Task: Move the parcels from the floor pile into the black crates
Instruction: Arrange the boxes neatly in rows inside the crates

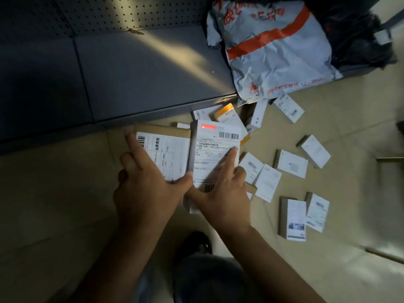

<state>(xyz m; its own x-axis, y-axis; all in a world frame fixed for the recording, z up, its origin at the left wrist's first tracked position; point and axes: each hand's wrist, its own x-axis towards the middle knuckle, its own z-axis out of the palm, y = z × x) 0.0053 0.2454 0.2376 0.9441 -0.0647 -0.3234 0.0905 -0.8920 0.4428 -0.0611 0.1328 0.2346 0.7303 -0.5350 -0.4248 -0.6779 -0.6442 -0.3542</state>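
Observation:
Two flat parcels sit side by side just in front of me. My left hand [142,182] holds the brown cardboard parcel [168,147] with a white label, fingers on top and thumb at its lower edge. My right hand [220,189] holds the white-labelled parcel [216,147] with a red mark and barcode, index finger stretched across the label and thumb at its lower left edge. Several small white boxes [290,164] lie scattered on the floor to the right. No black crate is in view.
A grey metal shelf [142,68] with a pegboard back runs along the left and top. A large grey and orange mailer bag [275,51] leans at the top right beside a black bag [354,36]. My knee and shoe show at the bottom on the beige tile floor [54,204].

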